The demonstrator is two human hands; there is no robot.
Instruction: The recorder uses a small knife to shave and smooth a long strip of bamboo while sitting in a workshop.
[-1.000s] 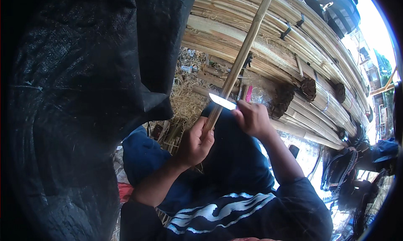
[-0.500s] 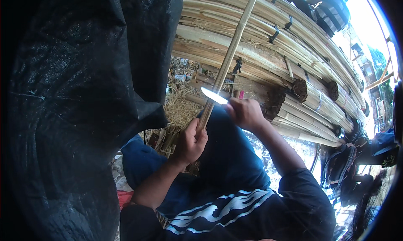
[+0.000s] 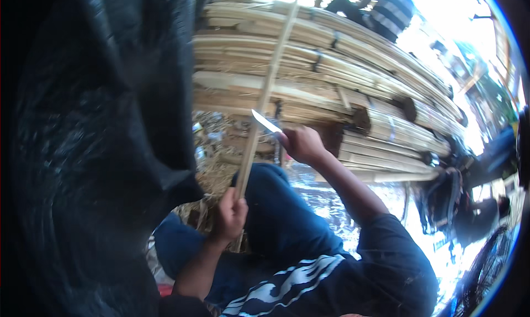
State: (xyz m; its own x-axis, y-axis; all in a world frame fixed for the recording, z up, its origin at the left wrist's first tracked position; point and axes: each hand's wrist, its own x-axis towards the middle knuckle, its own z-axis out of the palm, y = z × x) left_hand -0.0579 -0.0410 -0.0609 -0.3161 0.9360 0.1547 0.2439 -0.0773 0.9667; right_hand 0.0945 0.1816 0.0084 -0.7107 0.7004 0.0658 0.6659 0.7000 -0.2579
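The left hand (image 3: pixel 229 215) wraps round a wooden strip (image 3: pixel 274 68), probably light, stiff, best held near its lower end; the right hand (image 3: pixel 302 143) grips a knife (image 3: pixel 266 121).

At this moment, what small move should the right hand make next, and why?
Probably slide the knife along the wooden strip: the right hand holds its blade across the strip, and the left hand grips the strip lower down, clear of the blade.

Knife (image 3: pixel 266 121) and slender pole (image 3: pixel 249 157) in hand.
Left hand (image 3: pixel 229 217) grips pole low; right hand (image 3: pixel 303 144) holds knife, blade crossing pole. Tied bundles of pale strips (image 3: pixel 395 126) beyond; black sheet (image 3: pixel 99 195) at left.
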